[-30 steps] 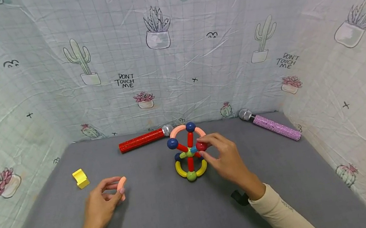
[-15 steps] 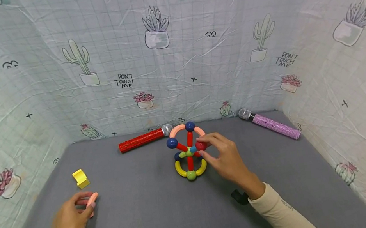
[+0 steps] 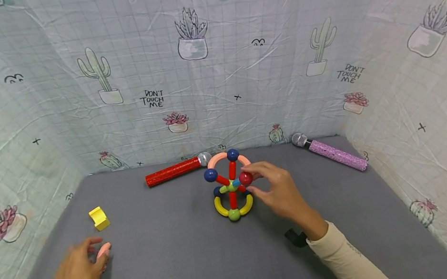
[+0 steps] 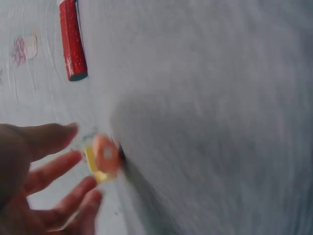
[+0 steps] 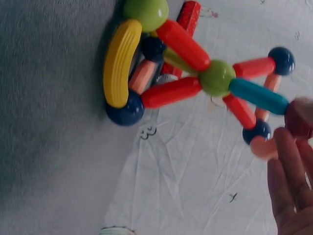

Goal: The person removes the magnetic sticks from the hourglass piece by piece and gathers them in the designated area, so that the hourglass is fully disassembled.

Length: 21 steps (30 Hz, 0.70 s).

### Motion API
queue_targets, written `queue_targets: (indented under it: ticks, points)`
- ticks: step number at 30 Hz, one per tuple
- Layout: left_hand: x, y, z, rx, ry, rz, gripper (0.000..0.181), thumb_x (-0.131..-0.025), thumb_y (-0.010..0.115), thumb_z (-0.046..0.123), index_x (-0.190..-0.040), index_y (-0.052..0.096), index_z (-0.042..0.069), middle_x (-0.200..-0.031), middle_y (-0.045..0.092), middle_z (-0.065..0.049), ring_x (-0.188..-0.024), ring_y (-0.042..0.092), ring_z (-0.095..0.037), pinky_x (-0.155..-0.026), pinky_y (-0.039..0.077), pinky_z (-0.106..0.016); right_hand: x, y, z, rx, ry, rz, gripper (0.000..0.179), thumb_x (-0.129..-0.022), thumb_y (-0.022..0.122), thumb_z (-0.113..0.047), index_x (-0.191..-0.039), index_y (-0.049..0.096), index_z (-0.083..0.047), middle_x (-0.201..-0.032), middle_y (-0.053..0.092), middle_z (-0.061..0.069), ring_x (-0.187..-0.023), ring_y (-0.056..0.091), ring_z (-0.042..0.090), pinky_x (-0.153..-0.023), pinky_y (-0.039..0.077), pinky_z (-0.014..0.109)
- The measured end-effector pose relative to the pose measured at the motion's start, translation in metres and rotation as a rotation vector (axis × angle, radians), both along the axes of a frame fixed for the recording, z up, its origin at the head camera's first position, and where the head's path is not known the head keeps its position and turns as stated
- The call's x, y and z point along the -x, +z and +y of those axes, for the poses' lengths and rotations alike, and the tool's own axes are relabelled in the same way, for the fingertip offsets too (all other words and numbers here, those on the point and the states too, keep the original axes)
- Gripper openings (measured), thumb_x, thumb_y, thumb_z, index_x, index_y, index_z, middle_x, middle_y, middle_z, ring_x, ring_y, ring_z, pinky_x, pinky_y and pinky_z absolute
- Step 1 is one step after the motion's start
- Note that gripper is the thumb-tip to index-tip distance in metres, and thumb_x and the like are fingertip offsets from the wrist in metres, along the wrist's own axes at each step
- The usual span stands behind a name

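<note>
In the head view my left hand is at the table's left with its fingers spread. A pink curved stick lies by its fingertips; in the left wrist view a gap shows between the fingers and the stick. My right hand has finger and thumb about a red ball at the end of a blue stick. That stick joins a green ball at the middle of a standing build of magnetic sticks and balls, with a yellow curved stick in its base.
A yellow block sits beyond my left hand. At the back of the grey table lie a red glitter microphone and a purple one. A printed cloth hangs behind and at the sides.
My left hand has carried the pink curved stick leftward across the table, and its fingers have come off it. My right hand's fingers have loosened slightly at the red ball; the build stands still.
</note>
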<state>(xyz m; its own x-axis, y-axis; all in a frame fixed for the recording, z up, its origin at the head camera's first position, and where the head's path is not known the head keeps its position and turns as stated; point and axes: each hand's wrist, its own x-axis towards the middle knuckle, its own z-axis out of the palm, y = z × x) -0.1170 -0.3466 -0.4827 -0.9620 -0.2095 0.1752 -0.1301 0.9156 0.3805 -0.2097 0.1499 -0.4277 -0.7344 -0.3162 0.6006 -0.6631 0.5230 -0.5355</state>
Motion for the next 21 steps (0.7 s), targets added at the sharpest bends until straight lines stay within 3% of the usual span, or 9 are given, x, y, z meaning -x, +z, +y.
queue_targets:
  ticks: [4, 9, 14, 21]
  points:
    - [0.000, 0.010, 0.025, 0.040, 0.014, 0.191, 0.038, -0.089, 0.085, 0.026, -0.123, 0.073, 0.012, -0.109, 0.067, -0.024, -0.087, 0.063, -0.041, -0.057, 0.042, -0.046, 0.006, 0.000, 0.010, 0.043, 0.067, -0.057, 0.061, -0.081, 0.090, 0.000, -0.137, 0.070, -0.015, -0.134, 0.072, 0.001, -0.102, 0.076, 0.016, -0.094, 0.062, 0.043]
    - [0.011, 0.027, 0.074, 0.022, -0.050, 0.336, 0.037, -0.084, 0.089, 0.019, -0.118, 0.076, 0.014, -0.105, 0.066, -0.017, -0.086, 0.061, -0.032, -0.062, 0.041, -0.039, 0.014, 0.001, 0.020, 0.077, 0.100, -0.101, 0.061, -0.083, 0.089, -0.001, -0.139, 0.069, -0.016, -0.137, 0.071, 0.001, -0.101, 0.077, 0.020, -0.091, 0.062, 0.047]
    - [0.022, 0.037, 0.128, -0.054, -0.174, 0.382, 0.036, -0.087, 0.088, 0.017, -0.120, 0.076, 0.015, -0.105, 0.065, -0.010, -0.090, 0.061, -0.025, -0.069, 0.044, -0.038, 0.020, 0.002, 0.024, 0.050, 0.127, -0.120, 0.056, -0.085, 0.087, -0.003, -0.137, 0.071, -0.015, -0.143, 0.068, 0.003, -0.104, 0.077, 0.026, -0.092, 0.062, 0.045]
    - [0.034, 0.053, 0.209, -0.214, -0.348, 0.348, 0.038, -0.092, 0.085, 0.022, -0.127, 0.073, 0.018, -0.111, 0.065, -0.004, -0.091, 0.064, -0.016, -0.070, 0.049, -0.030, 0.025, 0.003, 0.022, 0.006, 0.141, -0.161, 0.048, -0.086, 0.086, -0.003, -0.131, 0.075, -0.017, -0.143, 0.069, 0.002, -0.109, 0.076, 0.018, -0.095, 0.061, 0.034]
